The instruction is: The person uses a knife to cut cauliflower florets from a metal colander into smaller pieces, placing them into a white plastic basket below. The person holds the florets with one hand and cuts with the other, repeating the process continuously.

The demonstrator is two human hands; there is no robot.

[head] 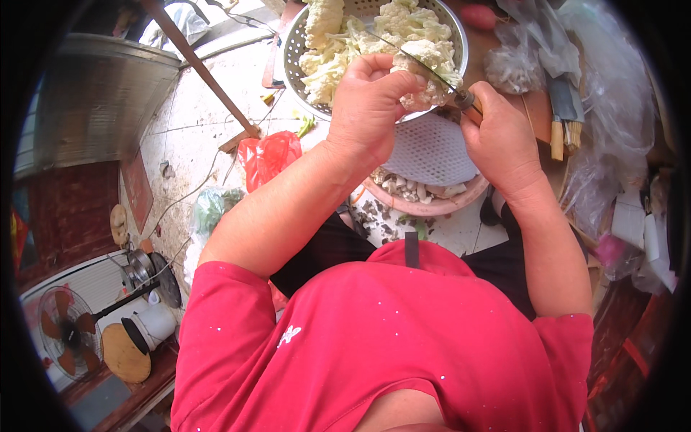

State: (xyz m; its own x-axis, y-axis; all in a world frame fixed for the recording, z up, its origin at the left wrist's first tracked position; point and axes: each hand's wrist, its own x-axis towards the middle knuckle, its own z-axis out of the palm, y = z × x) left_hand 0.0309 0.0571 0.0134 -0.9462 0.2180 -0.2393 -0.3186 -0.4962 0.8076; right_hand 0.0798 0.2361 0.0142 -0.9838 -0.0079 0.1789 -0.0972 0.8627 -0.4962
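My left hand is curled around a cauliflower piece, with the thumb against its near side. In my right hand is the wooden handle of a thin-bladed knife. Its dark blade slants up and left across the cauliflower, close to my left fingers. I cannot tell how deep the edge sits. Just beyond both hands, a perforated metal colander holds several pale cauliflower pieces. My left hand covers part of its near rim.
Below the colander, a white mesh sheet lies over a pink basin of scraps. A red plastic bag stands left, near a wooden post. At right are a wood-handled cleaver, a brush and clear plastic bags.
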